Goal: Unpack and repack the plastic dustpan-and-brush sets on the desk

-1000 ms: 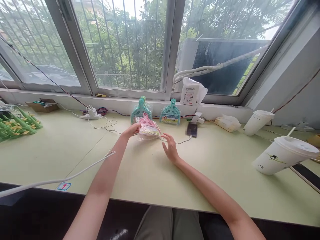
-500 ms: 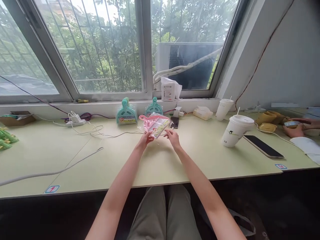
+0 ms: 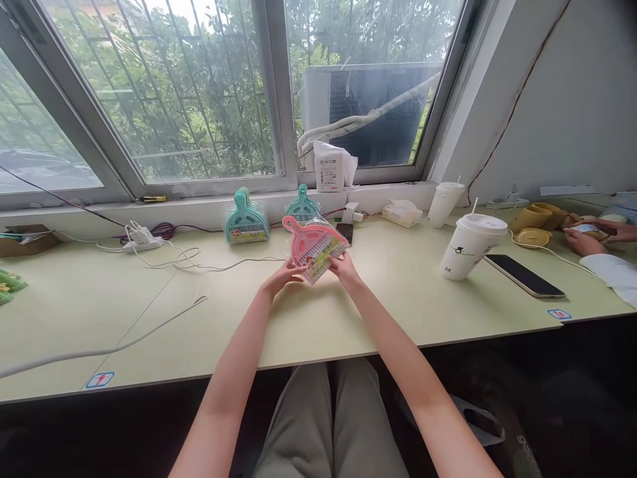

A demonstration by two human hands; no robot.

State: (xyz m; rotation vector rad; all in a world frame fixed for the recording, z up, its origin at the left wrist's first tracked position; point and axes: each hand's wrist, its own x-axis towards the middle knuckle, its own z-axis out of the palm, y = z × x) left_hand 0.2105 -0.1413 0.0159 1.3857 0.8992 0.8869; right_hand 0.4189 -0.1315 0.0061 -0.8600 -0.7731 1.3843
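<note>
A pink mini dustpan and brush set [image 3: 313, 242] in clear plastic wrap is held up over the table, its handle tilted to the upper left. My left hand [image 3: 284, 277] grips its lower left corner. My right hand [image 3: 343, 267] pinches its lower right edge. Behind it against the wall stand green dustpan sets [image 3: 247, 222], several in a stack at the left, and another green dustpan set [image 3: 302, 204] partly hidden by the pink one. A dark phone-like object [image 3: 344, 234] lies just behind the pink set's right corner.
White power strip [image 3: 143, 240] and cables lie to the left, with a loose grey cable [image 3: 144, 326] nearer me. A lidded white cup [image 3: 468, 249] and a phone [image 3: 525, 275] are to the right. At the far right another person's hands [image 3: 587, 240] hold something beside yellow objects.
The pink set has turned so its front and label face me more squarely. My right hand has closed in from beside it onto its right edge. The view has shifted slightly.
</note>
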